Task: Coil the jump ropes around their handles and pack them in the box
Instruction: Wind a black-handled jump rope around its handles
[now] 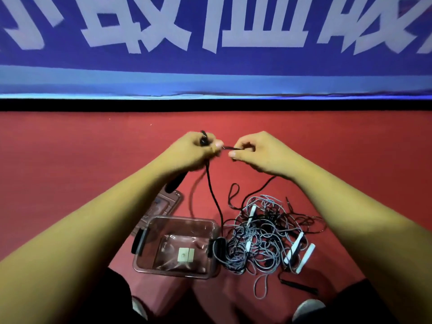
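Both arms stretched forward over the red floor (70, 174). Left hand (194, 148) fisted around a black handle (175, 182), fingers closed on it and the black rope (214, 197). Right hand (259, 150) pinches the same rope, fingers narrow. Rope hangs down to the tangled pile of ropes (264, 235), just right of the clear box (177, 246).

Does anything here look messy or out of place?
Yes. The grey and black ropes lie in one tangled heap on the red floor, right of the clear box, with white handles buried in it. The box holds no rope yet.
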Available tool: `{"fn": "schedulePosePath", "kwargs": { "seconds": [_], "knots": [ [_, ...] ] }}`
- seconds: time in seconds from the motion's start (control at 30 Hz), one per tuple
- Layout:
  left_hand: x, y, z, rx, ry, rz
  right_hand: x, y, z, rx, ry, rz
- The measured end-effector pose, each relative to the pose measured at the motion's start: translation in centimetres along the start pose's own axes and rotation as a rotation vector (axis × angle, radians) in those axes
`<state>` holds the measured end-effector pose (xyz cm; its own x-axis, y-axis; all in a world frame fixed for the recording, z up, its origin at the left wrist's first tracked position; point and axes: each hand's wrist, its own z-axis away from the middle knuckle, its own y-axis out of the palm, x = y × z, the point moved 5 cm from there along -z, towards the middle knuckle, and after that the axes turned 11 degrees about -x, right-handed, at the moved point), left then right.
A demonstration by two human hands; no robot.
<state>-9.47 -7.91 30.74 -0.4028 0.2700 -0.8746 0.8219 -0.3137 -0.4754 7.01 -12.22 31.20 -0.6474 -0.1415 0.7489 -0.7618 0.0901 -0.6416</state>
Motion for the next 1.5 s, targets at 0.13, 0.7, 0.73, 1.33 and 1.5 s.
{"fn": "schedulePosePath", "kwargs": {
  "seconds": [0.13,0.7,0.73,1.33,1.5],
  "knots": [
    [2.6,-7.0,-1.8,-0.622,-0.298,0.483,-8.1,-0.6,2.8,0.233,0.259,0.185],
    [-1.6,-0.3,0.8,0.076,0.075,-0.064,-0.5,0.4,1.7,0.100,0.083,-0.069],
    [-1.3,-1.2,0.2,-0.041,0.059,-0.048,-1.3,0.3,1.9,0.127,0.104,-0.081],
    [-0.7,0.3,1.7,0.172,-0.052,0.095,2.9,-0.7,1.3,-0.067,-0.115,0.036],
    [0.1,-1.5,-0.8,-0.185,-0.153,0.486,-0.6,-1.8,1.5,-0.037,0.082,-0.095]
  ]
}}
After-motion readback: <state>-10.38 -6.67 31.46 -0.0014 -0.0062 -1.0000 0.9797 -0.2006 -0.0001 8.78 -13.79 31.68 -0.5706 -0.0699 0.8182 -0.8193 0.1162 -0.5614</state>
